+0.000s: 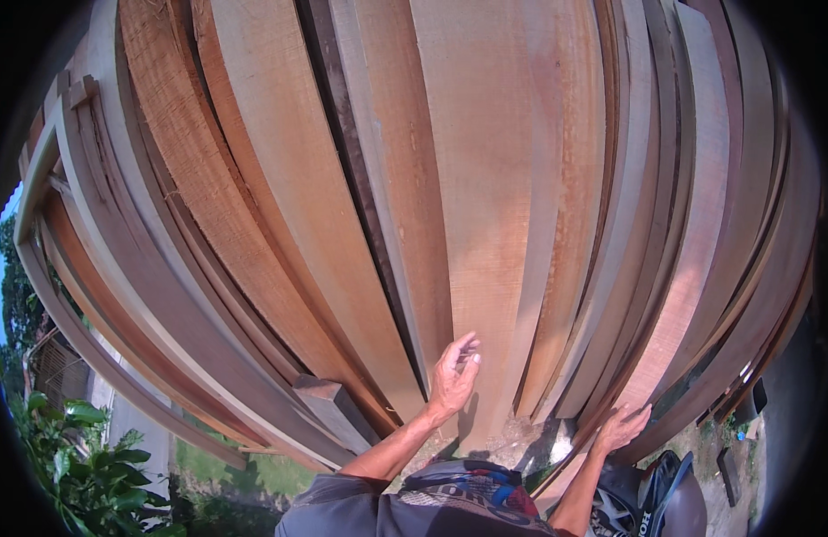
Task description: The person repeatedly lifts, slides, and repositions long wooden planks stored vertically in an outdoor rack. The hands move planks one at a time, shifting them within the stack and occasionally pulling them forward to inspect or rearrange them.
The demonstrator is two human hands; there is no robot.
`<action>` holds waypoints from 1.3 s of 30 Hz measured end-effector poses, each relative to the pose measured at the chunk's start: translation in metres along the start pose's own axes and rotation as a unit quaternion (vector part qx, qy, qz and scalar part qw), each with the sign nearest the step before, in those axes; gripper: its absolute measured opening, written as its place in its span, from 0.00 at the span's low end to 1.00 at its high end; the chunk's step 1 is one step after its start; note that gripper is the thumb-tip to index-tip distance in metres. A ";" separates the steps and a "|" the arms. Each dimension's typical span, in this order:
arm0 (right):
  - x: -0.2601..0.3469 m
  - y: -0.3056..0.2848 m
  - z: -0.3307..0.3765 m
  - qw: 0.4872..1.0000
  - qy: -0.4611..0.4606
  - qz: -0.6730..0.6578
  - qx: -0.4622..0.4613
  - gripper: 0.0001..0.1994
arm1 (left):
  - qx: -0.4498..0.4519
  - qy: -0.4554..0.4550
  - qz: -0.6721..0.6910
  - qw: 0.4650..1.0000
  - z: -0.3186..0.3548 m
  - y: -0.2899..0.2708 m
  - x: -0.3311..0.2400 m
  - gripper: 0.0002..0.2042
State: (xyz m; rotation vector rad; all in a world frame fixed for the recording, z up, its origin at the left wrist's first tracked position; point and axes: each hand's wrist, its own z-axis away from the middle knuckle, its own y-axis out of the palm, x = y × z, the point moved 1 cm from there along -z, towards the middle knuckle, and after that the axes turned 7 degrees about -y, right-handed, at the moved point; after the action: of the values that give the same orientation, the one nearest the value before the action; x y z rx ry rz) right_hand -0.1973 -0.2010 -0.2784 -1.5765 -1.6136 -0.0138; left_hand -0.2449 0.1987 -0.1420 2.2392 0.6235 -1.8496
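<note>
Many long sawn planks stand side by side, leaning upright in front of me. My left hand (454, 380) is raised before the lower part of a wide, pale plank (484, 224). Its fingers are loosely bent and apart, with nothing visible in them. A shadow of the hand falls on that plank; whether they touch I cannot tell. My right hand (622, 428) is by the lower end of a narrow, pinkish plank (678, 322). Its fingers are stretched out flat, near or against the wood, and grip nothing that I can see.
A short wooden block (332, 407) lies at the foot of the planks on the left. A pale wooden frame (60, 148) stands at the far left, above a leafy plant (96, 465). At lower right, a motorcycle (656, 497) is close to my right arm.
</note>
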 end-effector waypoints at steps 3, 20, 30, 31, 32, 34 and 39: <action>0.093 0.002 0.019 0.982 -0.029 -0.175 0.067 0.30 | -0.125 -0.010 0.006 0.992 -0.033 -0.060 0.004 0.21; 0.439 0.006 0.045 0.891 -0.379 -0.249 0.027 0.40 | -0.351 0.079 -0.088 0.929 -0.061 -0.202 -0.021 0.30; 0.430 0.041 0.056 0.886 -0.398 -0.229 -0.058 0.41 | -0.344 0.170 -0.133 0.914 -0.075 -0.194 -0.032 0.27; 0.430 0.041 0.056 0.886 -0.399 -0.230 -0.060 0.41 | -0.324 0.178 -0.098 0.924 -0.076 -0.191 -0.032 0.27; 0.430 0.041 0.056 0.886 -0.400 -0.228 -0.058 0.41 | -0.274 0.143 -0.081 0.947 -0.079 -0.185 -0.031 0.27; 0.429 0.040 0.056 0.885 -0.401 -0.229 -0.055 0.40 | -0.182 0.093 -0.030 0.978 -0.085 -0.165 -0.028 0.29; 0.428 0.041 0.054 0.876 -0.411 -0.245 -0.059 0.39 | -0.096 0.040 -0.045 0.994 -0.106 -0.121 -0.021 0.44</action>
State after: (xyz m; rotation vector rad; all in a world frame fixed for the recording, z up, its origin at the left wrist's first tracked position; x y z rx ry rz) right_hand -0.1229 0.1842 -0.0940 -1.2717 -2.6953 0.3348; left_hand -0.2037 0.3444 -0.0831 2.2000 0.8901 -1.6660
